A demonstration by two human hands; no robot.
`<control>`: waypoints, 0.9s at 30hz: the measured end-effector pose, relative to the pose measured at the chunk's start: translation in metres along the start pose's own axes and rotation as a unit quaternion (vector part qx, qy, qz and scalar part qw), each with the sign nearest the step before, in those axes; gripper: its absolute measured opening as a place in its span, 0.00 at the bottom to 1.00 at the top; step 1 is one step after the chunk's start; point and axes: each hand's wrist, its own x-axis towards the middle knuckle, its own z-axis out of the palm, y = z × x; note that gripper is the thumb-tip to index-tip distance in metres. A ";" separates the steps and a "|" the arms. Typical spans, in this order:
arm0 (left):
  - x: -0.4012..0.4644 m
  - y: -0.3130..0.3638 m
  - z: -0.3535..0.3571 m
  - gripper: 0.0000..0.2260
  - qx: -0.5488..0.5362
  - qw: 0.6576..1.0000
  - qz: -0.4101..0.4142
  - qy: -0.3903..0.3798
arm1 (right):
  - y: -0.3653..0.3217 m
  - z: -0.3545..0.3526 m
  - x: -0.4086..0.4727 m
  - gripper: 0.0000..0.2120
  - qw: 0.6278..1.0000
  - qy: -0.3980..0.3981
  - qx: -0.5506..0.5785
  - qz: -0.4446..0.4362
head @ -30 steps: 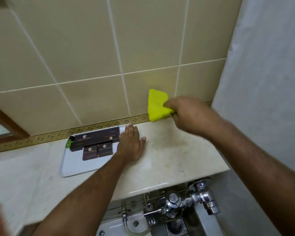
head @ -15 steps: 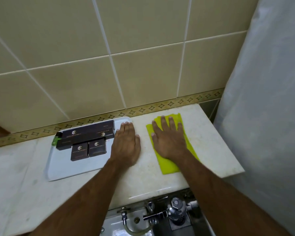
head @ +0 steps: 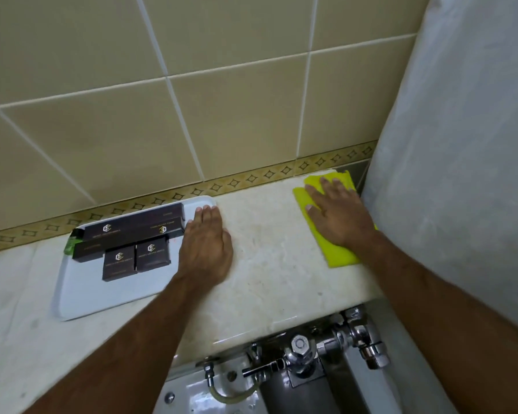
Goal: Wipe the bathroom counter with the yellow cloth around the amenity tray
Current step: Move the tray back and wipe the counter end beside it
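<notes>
Head view: pale marble counter (head: 269,258) under beige wall tiles (head: 237,121).

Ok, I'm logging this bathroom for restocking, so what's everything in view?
Tray: one, white, on the counter's left part.
Boxes: at least four, dark brown, on the tray.
Green item: one, at the tray's left edge; unclear what.
Cloth: one, yellow, counter's right end.
Counter: one, cream marble.
Valve: chrome fittings, below the counter.
Curtain: one, pale, right.
Left hand: flat, on the tray's right edge.
Right hand: flat on the cloth.
</notes>
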 end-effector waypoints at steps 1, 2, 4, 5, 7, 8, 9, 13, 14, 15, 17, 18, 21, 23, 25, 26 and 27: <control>0.001 0.000 0.000 0.30 0.004 1.000 0.000 -0.002 | 0.000 0.003 -0.008 0.33 0.999 0.023 0.012 0.042; 0.001 0.000 0.000 0.30 0.004 1.000 -0.002 -0.003 | -0.001 0.006 -0.023 0.32 0.995 0.039 0.018 0.085; 0.001 0.000 0.001 0.30 0.006 1.000 -0.004 -0.001 | -0.008 0.013 -0.053 0.31 0.987 0.052 0.025 0.148; 0.001 0.000 0.001 0.30 0.008 1.000 -0.001 -0.003 | -0.016 0.015 -0.068 0.31 0.985 0.054 0.024 0.163; 0.002 -0.001 0.001 0.30 0.014 1.000 -0.004 -0.006 | -0.034 0.016 -0.089 0.32 0.985 0.060 0.015 0.160; 0.002 -0.001 0.001 0.30 0.014 1.000 -0.006 -0.008 | -0.046 0.018 -0.098 0.32 0.986 0.061 0.010 0.152; 0.002 -0.001 0.001 0.30 0.015 1.000 -0.004 -0.008 | -0.058 0.020 -0.104 0.32 0.988 0.059 0.007 0.143; 0.003 -0.002 0.003 0.30 0.016 1.000 -0.001 -0.006 | -0.109 0.023 -0.121 0.31 0.996 0.054 0.008 0.077; 0.003 -0.002 0.002 0.30 0.016 1.000 -0.001 -0.007 | -0.123 0.023 -0.125 0.31 0.997 0.053 0.014 0.055; 0.002 -0.002 0.002 0.30 0.014 1.000 -0.001 -0.008 | -0.137 0.024 -0.130 0.31 0.998 0.051 0.021 0.028; 0.002 -0.002 0.001 0.30 0.006 1.000 -0.002 -0.009 | -0.156 0.027 -0.146 0.30 0.997 0.043 0.031 -0.047; 0.001 -0.002 0.000 0.30 0.003 1.000 -0.003 -0.011 | -0.158 0.028 -0.154 0.29 0.995 0.034 0.032 -0.090; 0.000 -0.002 -0.003 0.30 -0.005 1.000 -0.006 -0.014 | -0.121 0.027 -0.154 0.28 0.979 0.008 0.016 -0.201; -0.001 -0.001 -0.005 0.30 -0.008 1.000 -0.004 -0.022 | -0.082 0.025 -0.140 0.29 0.981 0.006 0.000 -0.196; -0.002 -0.002 -0.004 0.27 -0.010 1.000 -0.002 -0.025 | -0.049 0.019 -0.129 0.30 0.991 0.004 -0.002 -0.131; -0.001 -0.001 -0.005 0.26 -0.011 1.000 -0.002 -0.028 | -0.039 0.017 -0.125 0.30 0.996 0.009 0.001 -0.088; -0.001 -0.001 -0.004 0.26 -0.010 0.999 -0.004 -0.030 | -0.035 0.017 -0.122 0.30 0.999 0.015 0.003 -0.043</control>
